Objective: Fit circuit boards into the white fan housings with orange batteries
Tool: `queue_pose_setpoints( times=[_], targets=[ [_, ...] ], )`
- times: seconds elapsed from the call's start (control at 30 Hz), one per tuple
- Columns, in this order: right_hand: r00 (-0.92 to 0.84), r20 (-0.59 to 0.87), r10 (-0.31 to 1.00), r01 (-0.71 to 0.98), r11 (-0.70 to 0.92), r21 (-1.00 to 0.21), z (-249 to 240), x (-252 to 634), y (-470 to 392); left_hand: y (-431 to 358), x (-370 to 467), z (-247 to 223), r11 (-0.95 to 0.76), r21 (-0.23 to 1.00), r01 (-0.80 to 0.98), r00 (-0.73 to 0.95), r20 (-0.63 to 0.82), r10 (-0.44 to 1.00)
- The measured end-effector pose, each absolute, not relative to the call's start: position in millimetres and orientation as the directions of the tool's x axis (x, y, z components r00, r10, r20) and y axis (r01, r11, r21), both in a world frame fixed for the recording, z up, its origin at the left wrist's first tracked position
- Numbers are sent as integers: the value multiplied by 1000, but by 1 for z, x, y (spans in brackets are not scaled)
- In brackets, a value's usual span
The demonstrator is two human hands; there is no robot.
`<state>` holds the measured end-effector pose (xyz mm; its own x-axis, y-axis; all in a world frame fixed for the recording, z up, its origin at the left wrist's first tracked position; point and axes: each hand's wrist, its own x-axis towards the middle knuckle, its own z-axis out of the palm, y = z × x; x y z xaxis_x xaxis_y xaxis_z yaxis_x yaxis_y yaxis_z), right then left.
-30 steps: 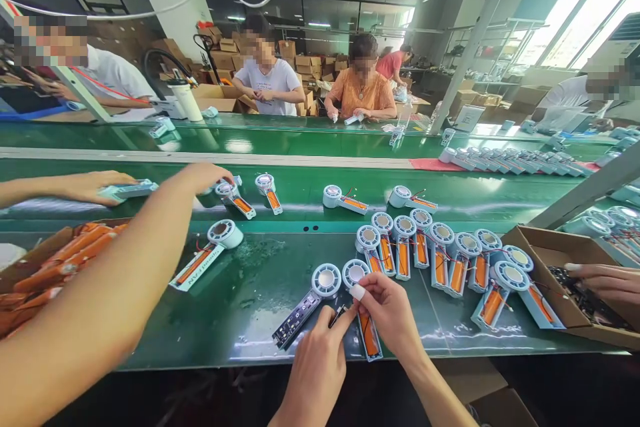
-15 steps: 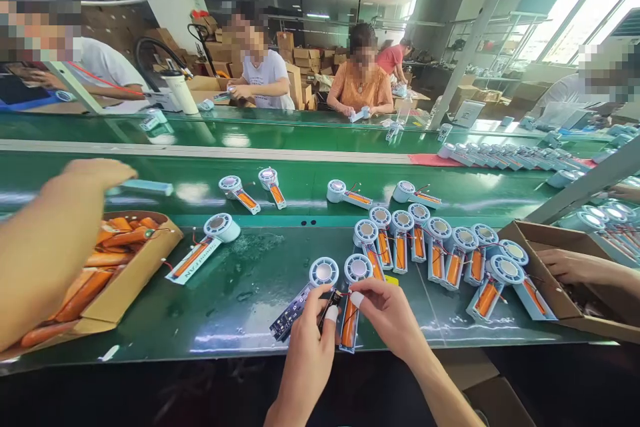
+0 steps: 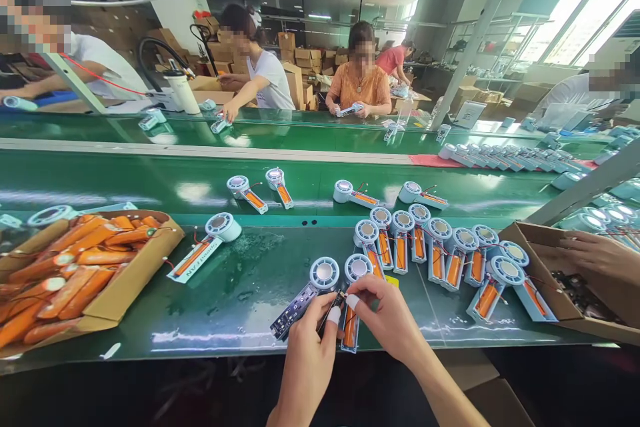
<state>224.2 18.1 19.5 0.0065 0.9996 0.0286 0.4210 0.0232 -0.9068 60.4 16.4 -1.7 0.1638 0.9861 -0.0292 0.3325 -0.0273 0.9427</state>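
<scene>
My left hand (image 3: pixel 311 340) is closed round a small dark circuit board (image 3: pixel 327 313), held upright between thumb and fingers. At the board's upper end, my right hand (image 3: pixel 387 320) pinches a thin wire whose end is hidden by the fingertips. White covers sit on both thumbs. Below the hands lies an open handheld fan (image 3: pixel 351 337) with an orange battery in its handle. Just left of it rests another fan (image 3: pixel 324 272), a dark circuit board (image 3: pixel 294 312) showing along its handle.
Several open fans (image 3: pixel 403 240) crowd the right side. A carton of orange batteries (image 3: pixel 105 310) stands left, and a carton of dark parts (image 3: pixel 520 230) right, with another person's hand (image 3: pixel 595 253) over it. Fans lie on the green conveyor belt (image 3: pixel 300 180); co-workers sit beyond.
My right hand has moved slightly left, closer to the board's end. The co-worker's arm over the battery carton is gone. Fans on the belt have shifted right.
</scene>
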Motion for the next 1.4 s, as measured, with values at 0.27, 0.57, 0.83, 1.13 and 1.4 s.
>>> queue_pose_setpoints(
  times=[0.27,0.57,0.83,1.13,1.4],
  targets=[
    [-36,201,979,769,156,-619,16,220,15,13,65,-2,-183,905,384,176,122,977],
    [-111,221,969,724,231,-650,18,223,17,17,58,-10,-383,803,456,218,317,923],
    [-216,183,959,549,274,-790,15,239,24,31,48,2,-190,916,353,324,70,943],
    [-83,-4,997,482,36,-875,30,241,13,12,55,17,-3,972,236,387,-91,918],
    [-93,-205,974,2,-206,-979,23,254,12,7,74,-8,72,976,207,146,-104,984]
  ],
)
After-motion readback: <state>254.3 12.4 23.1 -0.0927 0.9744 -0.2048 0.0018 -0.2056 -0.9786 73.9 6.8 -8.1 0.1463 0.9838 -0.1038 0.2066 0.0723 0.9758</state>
